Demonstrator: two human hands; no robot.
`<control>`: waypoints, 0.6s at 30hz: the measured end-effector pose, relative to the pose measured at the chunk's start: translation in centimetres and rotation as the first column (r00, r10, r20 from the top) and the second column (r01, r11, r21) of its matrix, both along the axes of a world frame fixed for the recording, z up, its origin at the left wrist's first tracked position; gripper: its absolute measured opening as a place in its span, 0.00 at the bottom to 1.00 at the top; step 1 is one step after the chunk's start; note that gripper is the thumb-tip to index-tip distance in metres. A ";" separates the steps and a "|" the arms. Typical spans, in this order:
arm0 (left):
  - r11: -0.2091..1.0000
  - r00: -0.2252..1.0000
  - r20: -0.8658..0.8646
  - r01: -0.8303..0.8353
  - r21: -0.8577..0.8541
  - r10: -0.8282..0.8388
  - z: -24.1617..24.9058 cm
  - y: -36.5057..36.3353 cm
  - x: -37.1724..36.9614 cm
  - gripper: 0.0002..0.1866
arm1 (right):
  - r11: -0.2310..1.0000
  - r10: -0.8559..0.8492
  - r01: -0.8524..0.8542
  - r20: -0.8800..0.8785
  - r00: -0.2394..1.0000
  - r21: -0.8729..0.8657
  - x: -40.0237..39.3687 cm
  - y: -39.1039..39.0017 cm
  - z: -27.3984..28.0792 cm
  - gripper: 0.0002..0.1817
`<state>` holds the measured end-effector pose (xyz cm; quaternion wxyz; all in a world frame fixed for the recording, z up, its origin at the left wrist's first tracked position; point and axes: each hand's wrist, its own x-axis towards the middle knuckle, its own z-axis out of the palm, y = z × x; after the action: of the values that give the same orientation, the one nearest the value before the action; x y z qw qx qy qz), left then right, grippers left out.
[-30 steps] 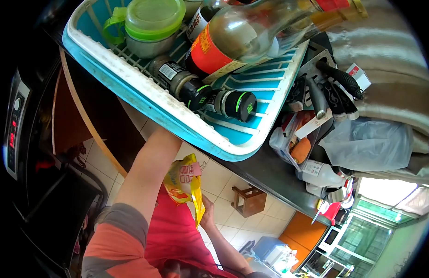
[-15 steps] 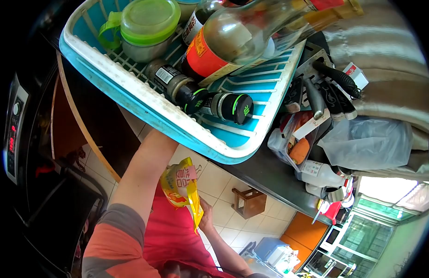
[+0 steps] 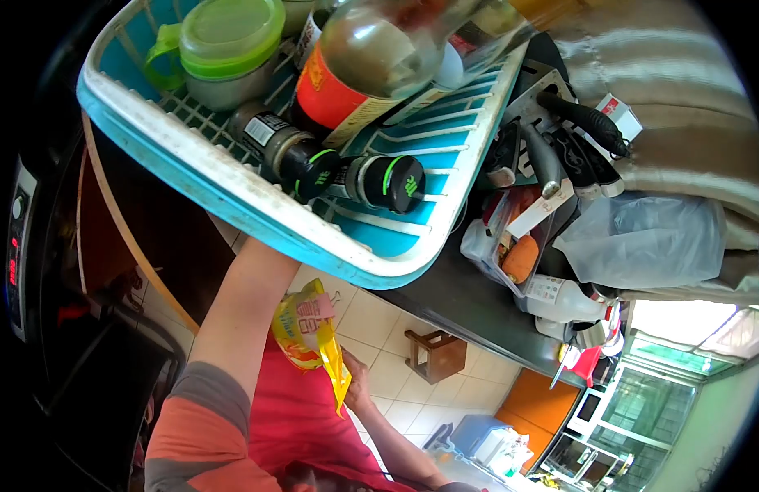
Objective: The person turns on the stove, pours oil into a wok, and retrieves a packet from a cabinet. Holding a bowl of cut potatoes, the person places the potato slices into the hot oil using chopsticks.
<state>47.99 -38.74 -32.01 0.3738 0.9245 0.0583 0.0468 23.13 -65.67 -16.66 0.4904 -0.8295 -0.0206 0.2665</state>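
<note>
Below the dish rack [image 3: 388, 266] in view, the yellow bag [image 3: 304, 332] runs steeply, narrow end down, seemingly pinched by the right hand [image 3: 357, 382], slightly further left than before; left hand hidden, grip untellable

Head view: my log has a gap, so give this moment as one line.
right hand: holds yellow packet; left hand: hidden behind dish rack; dish rack: holds red-labelled bottle, green-lidded cup

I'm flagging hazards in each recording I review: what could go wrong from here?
The yellow printed plastic bag, held at one edge by the right hand, might slip onto the pale tiled floor. The bare left forearm runs out of sight behind the turquoise-and-white plastic basket, so a bump could roll the two black-capped glass jars lying inside.
</note>
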 end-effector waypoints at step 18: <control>0.988 0.990 0.063 -0.120 -0.100 0.127 2.2 2.4 0.2 0.17 | 0.999 -0.026 0.025 0.016 1.000 0.032 -0.3 -1.1 -0.6 0.32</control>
<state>48.16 -36.34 -29.81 0.4158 0.8980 0.1047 0.0991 22.80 -66.81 -17.30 0.5066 -0.8240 -0.0183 0.2532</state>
